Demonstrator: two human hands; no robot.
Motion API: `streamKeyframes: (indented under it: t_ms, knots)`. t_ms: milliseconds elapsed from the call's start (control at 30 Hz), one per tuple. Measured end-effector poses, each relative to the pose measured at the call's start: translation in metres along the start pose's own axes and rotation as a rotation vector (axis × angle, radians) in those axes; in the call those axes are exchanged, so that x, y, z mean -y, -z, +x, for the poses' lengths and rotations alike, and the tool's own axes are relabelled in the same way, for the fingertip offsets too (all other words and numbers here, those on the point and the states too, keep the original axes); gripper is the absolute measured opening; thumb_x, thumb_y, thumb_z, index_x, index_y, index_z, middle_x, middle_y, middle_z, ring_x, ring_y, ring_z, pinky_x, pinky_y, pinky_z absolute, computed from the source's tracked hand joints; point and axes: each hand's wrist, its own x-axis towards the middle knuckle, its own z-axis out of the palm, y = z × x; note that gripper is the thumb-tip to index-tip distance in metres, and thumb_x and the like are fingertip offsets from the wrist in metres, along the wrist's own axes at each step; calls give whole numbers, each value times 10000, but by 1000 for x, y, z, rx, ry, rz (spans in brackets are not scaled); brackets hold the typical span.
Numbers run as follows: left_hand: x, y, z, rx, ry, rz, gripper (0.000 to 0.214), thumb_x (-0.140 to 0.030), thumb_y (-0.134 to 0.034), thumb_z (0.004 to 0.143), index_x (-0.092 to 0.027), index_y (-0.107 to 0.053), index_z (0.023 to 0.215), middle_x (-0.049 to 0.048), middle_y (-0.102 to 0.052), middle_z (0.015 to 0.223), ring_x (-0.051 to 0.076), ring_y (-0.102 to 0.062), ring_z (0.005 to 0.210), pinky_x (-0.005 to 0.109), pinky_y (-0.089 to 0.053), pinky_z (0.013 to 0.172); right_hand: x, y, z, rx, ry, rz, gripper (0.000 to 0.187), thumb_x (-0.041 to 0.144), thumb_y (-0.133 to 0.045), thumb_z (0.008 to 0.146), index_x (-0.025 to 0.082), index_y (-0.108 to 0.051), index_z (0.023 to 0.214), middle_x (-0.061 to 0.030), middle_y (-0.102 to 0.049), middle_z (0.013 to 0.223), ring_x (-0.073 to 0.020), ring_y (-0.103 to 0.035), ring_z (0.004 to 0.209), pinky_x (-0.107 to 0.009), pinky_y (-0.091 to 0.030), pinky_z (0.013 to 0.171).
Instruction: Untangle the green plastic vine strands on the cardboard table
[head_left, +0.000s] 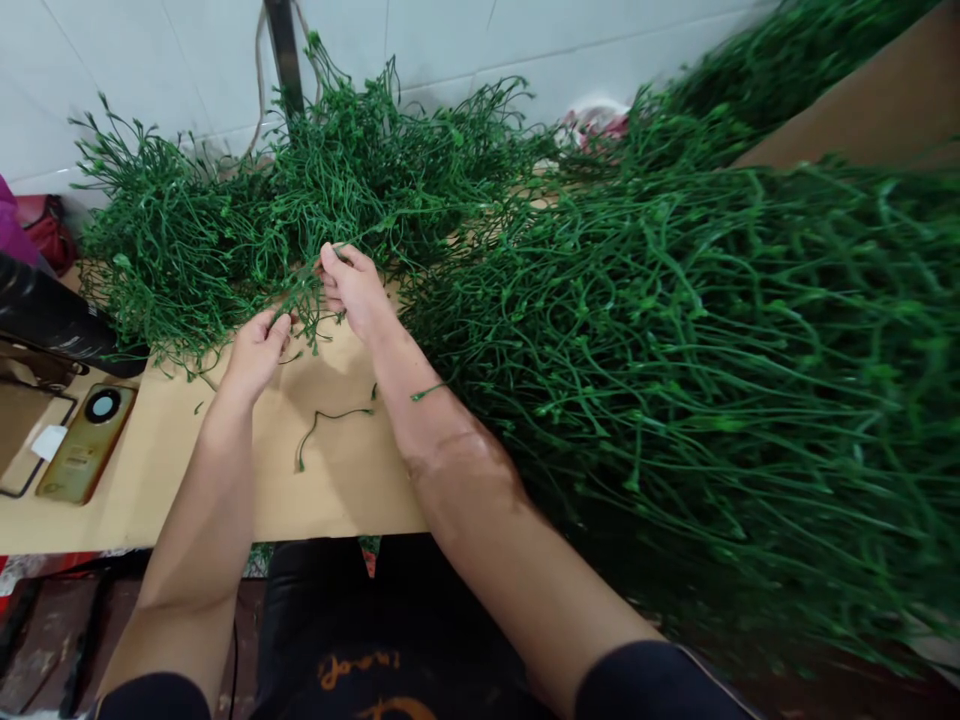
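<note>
My right hand (pixel 354 288) pinches thin green stems (pixel 307 290) with small bud-like tips, above the near edge of a tangled green pile (pixel 360 170). Lower and to the left, my left hand (pixel 259 352) is closed, thumb against fingers, at the lower end of the same stems. Between the hands the stems hang over a tan board (pixel 337 500). A loose bent stem (pixel 315 420) lies on the board nearer to me. Another short piece (pixel 429 392) rests on my right forearm. Whether the stems are fresh or artificial I cannot tell.
A large heap of long green stems (pixel 720 320) fills the right side, close to my right arm. At the left lie a phone (pixel 88 440) and a black cylindrical object (pixel 60 310). Behind stand a tiled wall (pixel 450 40) and a dark post (pixel 285 50).
</note>
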Motion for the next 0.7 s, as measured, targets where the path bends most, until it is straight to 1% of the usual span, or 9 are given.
streamKeyframes:
  t_ms: [100, 233, 300, 367, 433, 467, 533, 633, 700]
  knots:
    - [-4, -2, -3, 40, 65, 1, 138, -208, -527, 848, -141, -567, 734, -78, -336, 450, 51, -257, 405, 188, -187, 420, 1, -1, -1, -113, -22, 33, 366, 453, -553, 859, 195, -376, 669, 88, -217, 513, -24, -188, 428, -182, -177, 403]
    - [-4, -2, -4, 74, 126, 34, 216, -299, -554, 850, -128, -593, 725, -75, -326, 435, 50, -258, 391, 186, -183, 414, -2, 2, -1, -134, -44, 80, 378, 436, -561, 862, 197, -354, 654, 90, -214, 509, -22, -167, 418, -187, -149, 393]
    - [-2, -1, -3, 68, 156, 75, 261, -303, -530, 869, -124, -592, 690, -71, -319, 430, 51, -257, 389, 189, -181, 416, -5, 5, 1, -136, -36, 96, 383, 483, -554, 851, 190, -384, 673, 80, -273, 525, -22, -226, 433, -178, -181, 406]
    - [-1, -1, -3, 58, 147, 71, 286, -273, -490, 892, -136, -557, 650, -70, -307, 432, 54, -253, 393, 193, -184, 422, -10, 8, 4, -146, -33, 94, 387, 527, -539, 841, 182, -428, 707, 61, -366, 563, -29, -327, 474, -171, -260, 441]
    - [-2, -1, -3, 72, 84, 47, 287, -254, -472, 900, -154, -514, 635, -69, -307, 443, 62, -260, 406, 200, -195, 433, -16, 9, 7, -154, -46, 84, 395, 557, -522, 832, 178, -458, 739, 45, -433, 608, -38, -398, 521, -177, -331, 492]
    - [-3, -2, -4, 98, 44, 49, 286, -252, -468, 901, -161, -500, 632, -66, -313, 450, 66, -267, 415, 204, -204, 441, -20, 10, 10, -158, -52, 76, 399, 566, -518, 828, 179, -464, 745, 45, -439, 614, -40, -406, 529, -180, -346, 508]
    - [-5, -6, -6, 196, -32, 94, 289, -249, -456, 901, -165, -496, 627, -58, -334, 473, 76, -283, 441, 214, -235, 466, -27, 10, 15, -182, -49, 47, 398, 555, -524, 825, 179, -454, 717, 56, -411, 589, -36, -382, 517, -180, -340, 515]
    - [-13, -12, -13, 323, -156, 199, 318, -281, -449, 897, -169, -485, 602, -45, -355, 515, 89, -307, 496, 229, -292, 526, -34, 11, 22, -211, -25, -46, 368, 442, -559, 839, 171, -414, 637, 71, -359, 537, -30, -342, 499, -177, -311, 516]
    - [-22, -14, -25, 397, -249, 222, 364, -374, -459, 889, -177, -459, 583, -40, -360, 532, 97, -320, 523, 239, -314, 551, -36, 13, 25, -245, -29, -114, 344, 340, -560, 856, 169, -395, 607, 77, -341, 520, -30, -323, 496, -179, -298, 521]
